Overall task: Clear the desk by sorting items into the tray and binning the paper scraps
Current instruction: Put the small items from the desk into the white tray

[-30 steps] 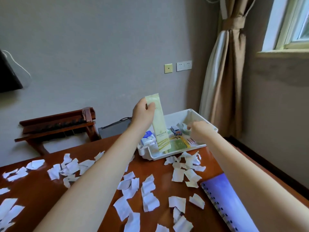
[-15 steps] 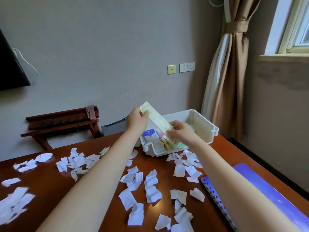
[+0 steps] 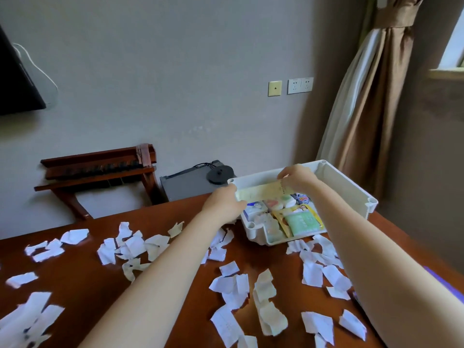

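Lowered since the earlier frame: long pale packet (image 3: 261, 192), now held level across the far half of the white tray (image 3: 351, 185). Brown tabletop (image 3: 82, 280): carries tray at far right. Torn paper scraps (image 3: 233, 285): scattered over it. Hands: left hand (image 3: 223, 204) grips packet's left end, right hand (image 3: 297, 175) pinches right end.

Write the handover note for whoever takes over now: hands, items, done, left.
Left hand grips one end of the long pale packet; right hand pinches the other, holding it level at the far side of the white tray.
Done: small packets and a toy car lie in the tray.
Left: release the packet, bin the paper scraps strewn across the desk; a purple item lies at its right edge. No bin in view.
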Demonstrator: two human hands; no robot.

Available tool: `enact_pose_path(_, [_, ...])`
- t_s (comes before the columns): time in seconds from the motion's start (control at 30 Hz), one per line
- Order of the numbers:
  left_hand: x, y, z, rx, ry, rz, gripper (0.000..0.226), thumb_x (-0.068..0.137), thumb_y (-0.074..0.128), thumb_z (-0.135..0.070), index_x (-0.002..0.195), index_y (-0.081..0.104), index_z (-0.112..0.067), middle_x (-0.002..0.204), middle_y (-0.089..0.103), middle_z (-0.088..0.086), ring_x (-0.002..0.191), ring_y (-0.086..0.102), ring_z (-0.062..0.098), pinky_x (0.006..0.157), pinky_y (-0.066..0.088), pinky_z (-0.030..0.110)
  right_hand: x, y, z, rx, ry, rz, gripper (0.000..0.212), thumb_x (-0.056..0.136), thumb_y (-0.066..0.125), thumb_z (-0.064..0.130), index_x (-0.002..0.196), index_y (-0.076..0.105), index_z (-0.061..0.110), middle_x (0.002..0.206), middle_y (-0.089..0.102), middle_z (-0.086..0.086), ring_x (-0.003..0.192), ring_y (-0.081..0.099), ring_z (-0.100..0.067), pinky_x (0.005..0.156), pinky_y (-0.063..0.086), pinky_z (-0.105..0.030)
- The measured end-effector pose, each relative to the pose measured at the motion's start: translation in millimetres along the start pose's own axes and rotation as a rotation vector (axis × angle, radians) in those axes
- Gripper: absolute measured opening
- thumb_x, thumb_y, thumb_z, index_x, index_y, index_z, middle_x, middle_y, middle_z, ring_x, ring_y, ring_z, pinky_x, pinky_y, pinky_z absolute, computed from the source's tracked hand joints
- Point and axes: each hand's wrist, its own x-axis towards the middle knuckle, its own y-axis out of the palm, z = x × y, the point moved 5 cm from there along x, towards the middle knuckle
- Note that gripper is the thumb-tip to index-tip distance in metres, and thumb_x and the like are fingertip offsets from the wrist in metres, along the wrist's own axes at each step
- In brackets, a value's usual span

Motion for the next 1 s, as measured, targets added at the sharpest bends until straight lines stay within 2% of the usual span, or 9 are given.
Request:
enact_pose_path(0.07, [-1.1,-0.9,0.3,0.015,0.02,0.015,0.043,0.092,0.048,-0.033,0.127,0.046,-0.01,0.126,0.054,0.01,0.108,0.054,0.027,0.091,0.048,0.04,3.8,-1.7,-0.2,-0.039,0.032,-0.096,0.035,0.085,0.045,0.012,0.11,0.067,0.021,0.118,0.064,-0.008,0.112,0.054,-0.032,0.09,0.049,-0.037])
enact_pose_path(0.2, [-9.6,-10.0,-1.2,0.087,0.067,0.029,0.043,0.093,0.045,-0.035,0.127,0.047,-0.009,0.126,0.053,0.01,0.109,0.054,0.027,0.09,0.048,0.042,-11.8,-6.8,13.6,0.005,0.002,-0.193,0.035,0.084,0.048,0.011,0.116,0.063,0.019,0.118,0.059,-0.011,0.114,0.048,-0.031,0.092,0.044,-0.037])
enact_pose_path(0.33, [-33.1,-26.9,-0.8,0.124,0.095,0.018,0.039,0.093,0.044,-0.036,0.122,0.052,-0.01,0.124,0.055,0.009,0.108,0.054,0.027,0.088,0.049,0.042,-52.2,-7.7,39.5,-0.035,-0.089,-0.191,0.031,0.086,0.054,0.017,0.116,0.062,0.016,0.116,0.06,-0.009,0.114,0.049,-0.03,0.093,0.044,-0.037])
enact_pose_path(0.47, [-74.7,-43.2,9.3,0.227,0.085,0.003,0.041,0.093,0.044,-0.035,0.126,0.05,-0.011,0.128,0.054,0.009,0.115,0.051,0.028,0.089,0.049,0.04,-116.5,-6.5,62.8,-0.132,-0.148,-0.184,0.033,0.088,0.054,0.022,0.121,0.058,0.017,0.125,0.056,-0.008,0.122,0.042,-0.027,0.094,0.043,-0.039])
enact_pose_path(0.67, [-170.2,-80.6,41.2,0.35,0.066,-0.087,0.032,0.092,0.044,-0.031,0.116,0.054,-0.013,0.117,0.059,0.01,0.104,0.055,0.029,0.077,0.046,0.035,-234.2,-6.3,116.9,-0.23,-0.232,-0.176,0.035,0.091,0.05,0.027,0.124,0.056,0.018,0.131,0.053,-0.007,0.121,0.042,-0.027,0.096,0.041,-0.04])
enact_pose_path(0.8, [-236.6,-110.8,66.6,0.351,0.059,-0.141,0.035,0.092,0.045,-0.033,0.119,0.054,-0.013,0.118,0.059,0.009,0.102,0.057,0.029,0.078,0.049,0.035,-297.5,4.9,157.6,-0.275,-0.296,-0.169,0.036,0.089,0.049,0.021,0.125,0.055,0.017,0.128,0.054,-0.009,0.116,0.044,-0.028,0.087,0.042,-0.038])
enact_pose_path(0.9, [-283.5,-127.4,91.7,0.349,0.051,-0.152,0.036,0.092,0.046,-0.033,0.12,0.055,-0.014,0.121,0.058,0.01,0.106,0.055,0.029,0.08,0.047,0.036,-335.0,23.3,185.8,-0.22,-0.322,-0.134,0.04,0.088,0.052,0.022,0.127,0.053,0.018,0.134,0.051,-0.005,0.124,0.041,-0.028,0.094,0.043,-0.04])
enact_pose_path(1.0, [-327.7,-140.2,128.9,0.311,0.026,-0.189,0.036,0.092,0.048,-0.034,0.121,0.056,-0.015,0.123,0.058,0.008,0.106,0.056,0.027,0.078,0.049,0.035,-362.7,48.8,219.7,-0.193,-0.38,-0.129,0.038,0.086,0.052,0.024,0.124,0.054,0.015,0.129,0.054,-0.007,0.122,0.046,-0.028,0.092,0.046,-0.041])
